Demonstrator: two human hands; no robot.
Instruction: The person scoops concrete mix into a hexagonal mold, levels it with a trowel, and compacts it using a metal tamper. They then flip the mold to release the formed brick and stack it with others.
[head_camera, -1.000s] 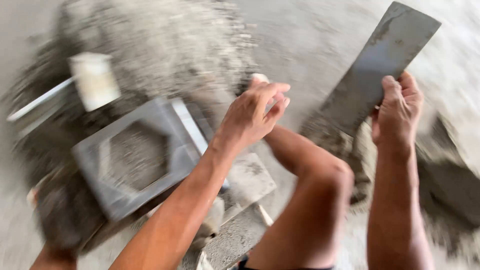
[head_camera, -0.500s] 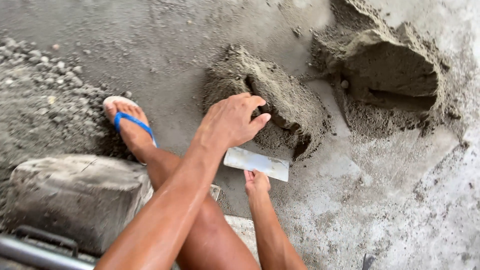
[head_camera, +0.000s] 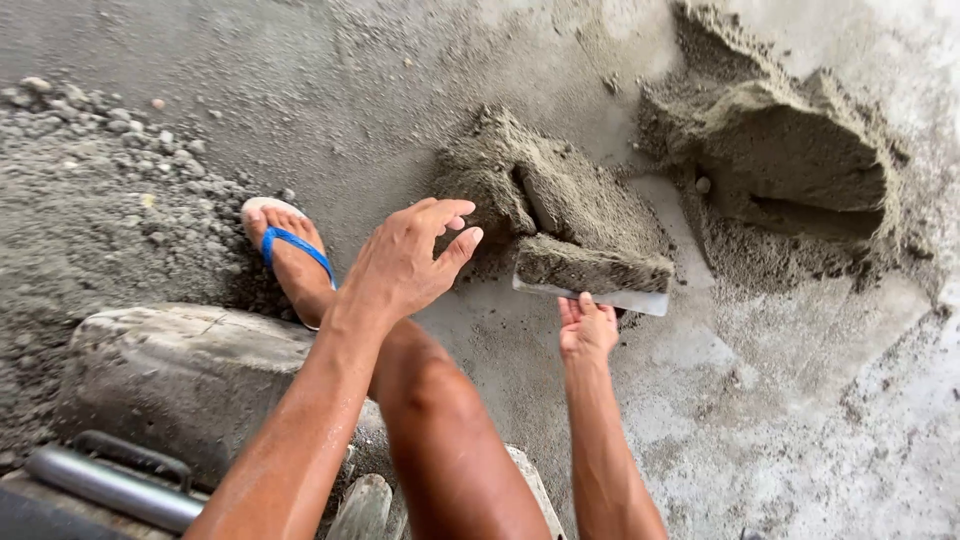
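My right hand (head_camera: 586, 330) grips the near edge of a flat metal plate (head_camera: 630, 299) held low over the floor. A slab of damp grey mortar (head_camera: 590, 268) lies on the plate, right against the small mortar heap (head_camera: 540, 195). My left hand (head_camera: 400, 265) hovers open above my knee, fingers spread, holding nothing. My foot in a blue-strapped sandal (head_camera: 285, 245) rests on the floor to the left.
A larger, hollowed mortar pile (head_camera: 800, 165) sits at the back right. Gravel and sand (head_camera: 90, 190) spread over the left. A cement-caked block (head_camera: 180, 370) and a metal pipe (head_camera: 110, 485) lie at the lower left. The concrete floor (head_camera: 800, 420) is wet.
The view swung from a metal mould to the mortar heaps. The plate, bare half a second ago, now carries a slab of mortar and sits against the small heap.
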